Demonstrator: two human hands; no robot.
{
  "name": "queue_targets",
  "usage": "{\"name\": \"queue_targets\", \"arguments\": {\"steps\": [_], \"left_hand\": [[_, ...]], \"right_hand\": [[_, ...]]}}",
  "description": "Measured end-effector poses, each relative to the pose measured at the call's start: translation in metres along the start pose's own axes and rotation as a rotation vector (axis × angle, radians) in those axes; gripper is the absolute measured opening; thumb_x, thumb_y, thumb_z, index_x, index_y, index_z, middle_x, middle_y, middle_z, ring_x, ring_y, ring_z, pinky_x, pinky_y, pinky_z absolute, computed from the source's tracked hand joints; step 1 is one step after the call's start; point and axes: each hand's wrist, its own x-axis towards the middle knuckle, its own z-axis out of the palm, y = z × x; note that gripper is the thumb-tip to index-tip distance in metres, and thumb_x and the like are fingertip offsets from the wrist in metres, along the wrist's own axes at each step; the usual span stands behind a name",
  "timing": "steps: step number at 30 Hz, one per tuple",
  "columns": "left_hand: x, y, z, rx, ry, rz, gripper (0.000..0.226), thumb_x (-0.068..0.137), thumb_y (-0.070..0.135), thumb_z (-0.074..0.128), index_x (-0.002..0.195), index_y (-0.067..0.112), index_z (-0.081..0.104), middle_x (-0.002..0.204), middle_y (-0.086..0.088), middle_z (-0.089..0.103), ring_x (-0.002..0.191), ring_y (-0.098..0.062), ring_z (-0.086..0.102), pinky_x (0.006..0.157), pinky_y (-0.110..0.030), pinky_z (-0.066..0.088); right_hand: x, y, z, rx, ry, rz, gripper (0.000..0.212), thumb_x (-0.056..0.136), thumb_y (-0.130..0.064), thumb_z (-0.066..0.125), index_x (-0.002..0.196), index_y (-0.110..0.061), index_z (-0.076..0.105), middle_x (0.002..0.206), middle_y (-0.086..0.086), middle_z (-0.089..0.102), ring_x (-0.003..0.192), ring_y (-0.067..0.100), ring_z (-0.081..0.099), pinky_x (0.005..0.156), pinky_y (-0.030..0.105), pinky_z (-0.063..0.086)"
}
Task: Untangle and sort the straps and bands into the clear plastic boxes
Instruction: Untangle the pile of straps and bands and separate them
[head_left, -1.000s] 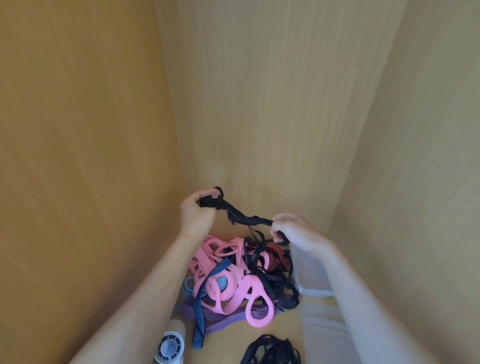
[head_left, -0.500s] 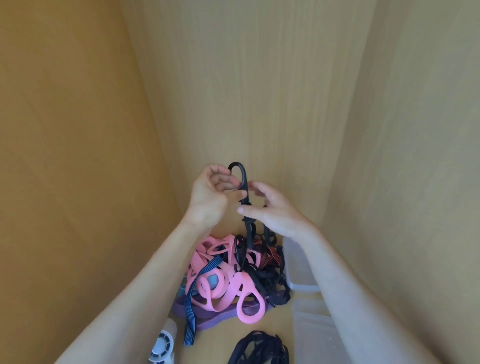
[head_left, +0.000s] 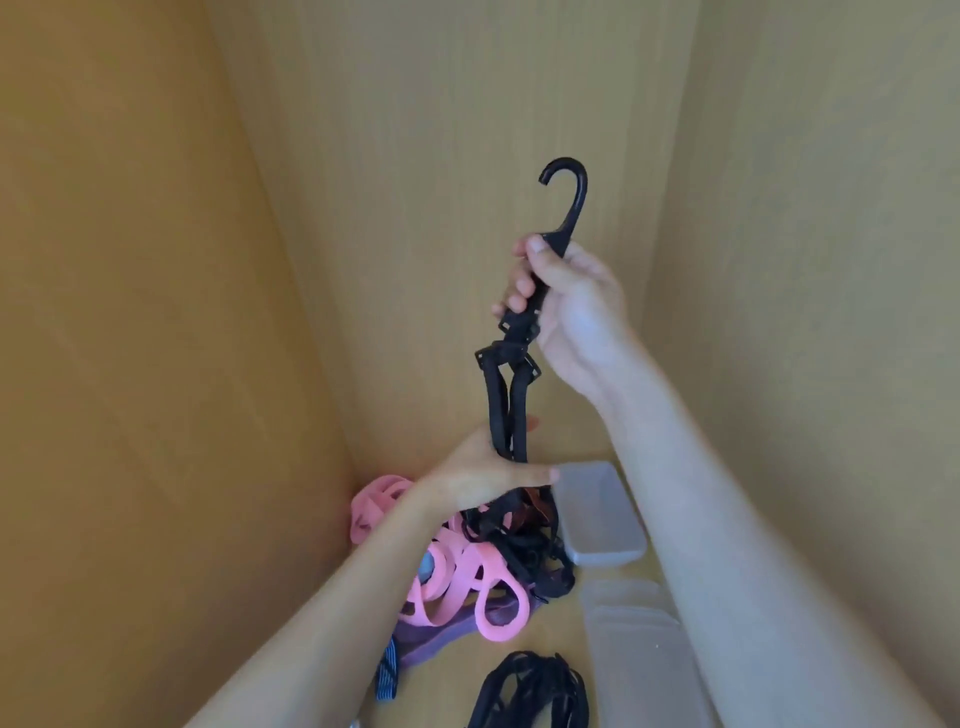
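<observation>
The right hand (head_left: 571, 312) is holding the hook (head_left: 569, 197) high, fingers curled round its shank. The left hand (head_left: 483, 478) is gripping the strap (head_left: 501, 410) lower down, with both black runs passing between thumb and fingers just above the tangle (head_left: 519, 551). The strap's lower end is disappearing into that heap beside the pink bands (head_left: 452, 587), so it does not look free yet. To do this well, the left hand should be working down the strap as a guide — feeling for the snag and keeping the heap pinned — while the right is drawing upward slowly, not jerking. The buckles under the hook look apt to catch other loops. The box (head_left: 597, 514) is sitting just right of the tangle — a short carry once the strap is clear.
</observation>
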Motion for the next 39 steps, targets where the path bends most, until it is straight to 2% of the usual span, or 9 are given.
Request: {"name": "queue_targets", "arguments": {"steps": [3,6,11,19,23,27,30,35,39], "left_hand": [[0.007,-0.026,0.006,-0.007,0.063,-0.017,0.016,0.095,0.028,0.069,0.093,0.013,0.068,0.082,0.008,0.059,0.074,-0.009,0.055,0.077,-0.025,0.041],[0.013,-0.049,-0.004,-0.083,0.072,-0.052,0.023,0.1,0.029,0.062,0.089,0.012,0.072,0.09,-0.001,0.075,0.088,-0.018,0.068,0.083,-0.027,0.049],[0.014,-0.101,-0.012,-0.045,0.279,-0.145,0.034,0.099,0.034,0.061,0.076,0.009,0.06,0.047,0.006,0.046,0.049,-0.016,0.043,0.051,-0.026,0.035],[0.006,-0.126,-0.012,0.043,0.338,-0.171,0.042,0.099,0.04,0.059,0.072,0.008,0.06,0.048,0.008,0.038,0.046,-0.011,0.033,0.048,-0.027,0.03],[-0.003,-0.121,-0.016,0.02,0.276,-0.3,0.021,0.098,0.026,0.061,0.087,0.007,0.062,0.05,0.006,0.038,0.039,-0.01,0.031,0.042,-0.025,0.028],[-0.006,-0.1,-0.024,-0.224,-0.092,-0.453,0.018,0.083,0.019,0.071,0.087,0.012,0.055,0.058,0.003,0.04,0.044,-0.01,0.027,0.038,-0.021,0.024],[-0.006,-0.08,-0.032,-0.604,-0.27,-0.444,0.01,0.08,0.015,0.052,0.083,0.015,0.043,0.071,0.001,0.038,0.053,-0.009,0.025,0.038,-0.017,0.019],[-0.008,-0.059,-0.037,-0.772,-0.261,-0.394,0.014,0.099,0.018,0.045,0.09,0.008,0.046,0.073,-0.006,0.048,0.052,-0.009,0.032,0.034,-0.014,0.023],[-0.013,-0.055,-0.04,-0.822,-0.178,-0.406,0.024,0.102,0.028,0.045,0.095,0.006,0.048,0.075,-0.01,0.051,0.055,-0.011,0.036,0.035,-0.015,0.029]], "right_hand": [[-0.005,-0.019,0.017,0.061,0.004,-0.054,0.017,0.105,-0.012,0.049,0.092,-0.006,0.057,0.064,0.003,0.042,0.057,0.018,0.042,0.063,0.034,0.051],[-0.011,-0.031,0.014,-0.076,0.098,-0.121,0.017,0.104,-0.015,0.051,0.09,-0.008,0.058,0.062,0.002,0.042,0.057,0.017,0.04,0.062,0.033,0.049],[-0.012,-0.065,-0.002,-0.173,0.227,-0.186,0.018,0.104,-0.017,0.052,0.089,-0.01,0.056,0.061,0.0,0.039,0.054,0.016,0.036,0.059,0.031,0.047],[0.015,-0.089,-0.029,-0.284,0.428,-0.205,0.021,0.105,-0.018,0.048,0.085,-0.012,0.05,0.056,-0.005,0.033,0.05,0.012,0.03,0.056,0.028,0.041],[0.02,-0.071,-0.034,-0.498,0.441,-0.278,0.016,0.103,-0.018,0.048,0.087,-0.014,0.048,0.06,-0.007,0.037,0.053,0.013,0.034,0.061,0.031,0.043],[0.011,-0.018,-0.046,-0.821,0.32,-0.205,0.012,0.096,-0.024,0.049,0.091,-0.013,0.053,0.072,-0.006,0.043,0.071,0.016,0.042,0.075,0.035,0.038],[-0.003,0.023,-0.059,-0.902,0.257,-0.089,0.019,0.098,-0.024,0.043,0.1,-0.011,0.057,0.076,-0.002,0.045,0.071,0.017,0.043,0.071,0.032,0.038],[-0.032,0.076,-0.067,-1.058,0.086,0.056,0.017,0.107,-0.022,0.038,0.109,-0.02,0.054,0.086,0.008,0.058,0.071,0.018,0.05,0.063,0.032,0.039],[-0.057,0.104,-0.07,-1.152,-0.06,-0.03,0.021,0.1,-0.011,0.051,0.114,-0.023,0.063,0.093,-0.005,0.057,0.076,0.01,0.053,0.072,0.028,0.04]]}}
